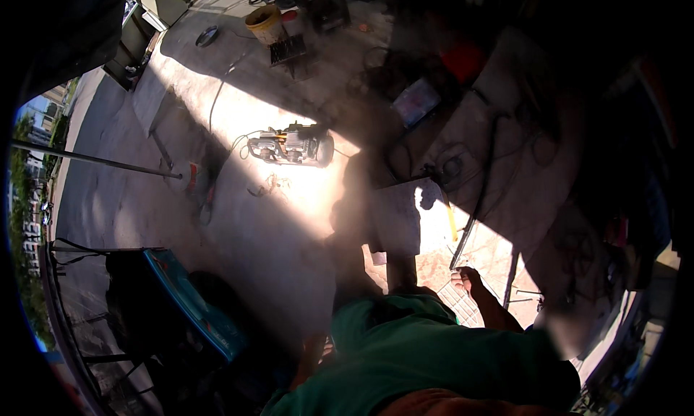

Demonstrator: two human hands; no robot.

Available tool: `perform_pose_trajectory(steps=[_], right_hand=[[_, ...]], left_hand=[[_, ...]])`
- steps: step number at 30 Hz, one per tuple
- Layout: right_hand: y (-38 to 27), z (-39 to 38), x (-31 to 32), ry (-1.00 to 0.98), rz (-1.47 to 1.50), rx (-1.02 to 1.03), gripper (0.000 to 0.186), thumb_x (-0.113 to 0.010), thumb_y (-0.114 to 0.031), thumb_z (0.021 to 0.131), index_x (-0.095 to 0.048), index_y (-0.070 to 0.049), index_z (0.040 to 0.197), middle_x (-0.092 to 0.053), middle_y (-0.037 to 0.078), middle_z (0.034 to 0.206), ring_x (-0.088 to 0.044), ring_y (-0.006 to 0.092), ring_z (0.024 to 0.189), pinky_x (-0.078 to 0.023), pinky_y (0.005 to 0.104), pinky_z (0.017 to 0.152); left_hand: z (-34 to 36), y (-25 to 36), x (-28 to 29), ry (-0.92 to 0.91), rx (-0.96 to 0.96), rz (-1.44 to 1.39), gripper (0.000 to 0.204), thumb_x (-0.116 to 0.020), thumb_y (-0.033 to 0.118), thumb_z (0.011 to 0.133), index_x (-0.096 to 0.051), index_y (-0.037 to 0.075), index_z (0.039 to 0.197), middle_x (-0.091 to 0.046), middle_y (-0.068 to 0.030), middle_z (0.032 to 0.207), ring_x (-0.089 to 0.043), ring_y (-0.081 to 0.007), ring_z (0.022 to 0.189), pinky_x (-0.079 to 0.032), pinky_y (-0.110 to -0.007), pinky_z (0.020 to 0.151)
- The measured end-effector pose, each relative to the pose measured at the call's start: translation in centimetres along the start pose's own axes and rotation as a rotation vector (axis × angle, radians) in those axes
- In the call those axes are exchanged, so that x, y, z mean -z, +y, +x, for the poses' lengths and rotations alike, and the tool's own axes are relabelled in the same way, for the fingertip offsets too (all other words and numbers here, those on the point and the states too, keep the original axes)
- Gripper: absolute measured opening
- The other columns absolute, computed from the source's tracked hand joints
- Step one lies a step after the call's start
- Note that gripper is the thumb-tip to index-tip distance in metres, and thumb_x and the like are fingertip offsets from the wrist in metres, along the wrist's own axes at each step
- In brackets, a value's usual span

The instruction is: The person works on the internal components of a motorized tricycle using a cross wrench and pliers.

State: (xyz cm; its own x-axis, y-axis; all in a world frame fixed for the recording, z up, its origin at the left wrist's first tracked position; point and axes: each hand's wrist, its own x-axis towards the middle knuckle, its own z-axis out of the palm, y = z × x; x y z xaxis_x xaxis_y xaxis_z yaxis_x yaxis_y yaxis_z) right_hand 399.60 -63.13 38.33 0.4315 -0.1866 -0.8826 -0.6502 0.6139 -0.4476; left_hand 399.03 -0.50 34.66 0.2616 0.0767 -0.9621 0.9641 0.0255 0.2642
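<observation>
My right hand [464, 277] is at the lower right, in front of my green shirt, with its fingers curled in. It is at the near end of a long dark bar or hose [486, 188], but whether it grips this or something smaller is unclear. Beneath it lies a pale grid-patterned panel [457, 300] in sunlight. My left hand [325, 352] hangs low by my left side, mostly in shade. Its fingers are too dark and partly covered to read. A flat board [397, 213] lies just ahead of me, half in shadow.
A small motor-driven machine, seemingly an air compressor [293, 145], stands in sunlight ahead. Behind it are a yellow bucket [265, 24] and a dark rack [288, 49]. A teal panel [191, 304] is at left. Cables [448, 166] and a clear case [416, 103] lie at right.
</observation>
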Motion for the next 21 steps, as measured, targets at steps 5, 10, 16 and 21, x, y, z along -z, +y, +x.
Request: perform_pose_trajectory(steps=[5, 10, 16, 21], right_hand=[[1.7, 4.6, 2.4, 0.071, 0.016, -0.105, 0.016, -0.057, -0.017, 0.095, -0.056, -0.009, 0.081, -0.059, 0.003, 0.073, -0.055, 0.0136, 0.056, -0.040, 0.0254, 0.047], [-1.9, 5.0, -6.6, -0.016, 0.082, -0.011, 0.013, -0.060, -0.019, 0.095, -0.059, -0.008, 0.087, -0.060, 0.003, 0.074, -0.058, 0.0139, 0.060, -0.039, 0.0248, 0.047], [-7.0, 7.5, -14.9, 0.022, -0.081, 0.060, 0.022, -0.064, -0.018, 0.093, -0.067, -0.002, 0.107, -0.072, 0.013, 0.092, -0.071, 0.0232, 0.074, -0.052, 0.0290, 0.057], [-11.7, 9.5, -12.6, -0.018, 0.088, 0.056, 0.021, -0.064, -0.014, 0.093, -0.066, -0.001, 0.110, -0.071, 0.012, 0.089, -0.070, 0.0217, 0.070, -0.051, 0.0278, 0.052]], left_hand=[[8.9, 14.1, -0.1, -0.036, 0.145, 0.204, 0.039, -0.054, 0.043, 0.098, -0.065, 0.008, 0.111, -0.070, -0.0096, 0.107, -0.067, -0.0254, 0.100, -0.051, -0.048, 0.087], [12.8, 36.3, 1.5, -0.236, -0.483, 0.379, 0.026, -0.055, 0.031, 0.098, -0.064, 0.007, 0.103, -0.066, -0.0082, 0.093, -0.066, -0.0248, 0.083, -0.054, -0.039, 0.072], [12.7, 54.2, 2.2, -0.514, -0.395, -0.458, 0.022, -0.054, 0.024, 0.099, -0.063, 0.009, 0.112, -0.068, -0.0127, 0.103, -0.067, -0.0294, 0.079, -0.056, -0.036, 0.066], [14.0, 52.0, -2.8, -0.284, -0.571, -0.084, 0.020, -0.058, 0.028, 0.099, -0.060, 0.010, 0.090, -0.064, -0.0064, 0.077, -0.063, -0.0226, 0.062, -0.051, -0.034, 0.053]])
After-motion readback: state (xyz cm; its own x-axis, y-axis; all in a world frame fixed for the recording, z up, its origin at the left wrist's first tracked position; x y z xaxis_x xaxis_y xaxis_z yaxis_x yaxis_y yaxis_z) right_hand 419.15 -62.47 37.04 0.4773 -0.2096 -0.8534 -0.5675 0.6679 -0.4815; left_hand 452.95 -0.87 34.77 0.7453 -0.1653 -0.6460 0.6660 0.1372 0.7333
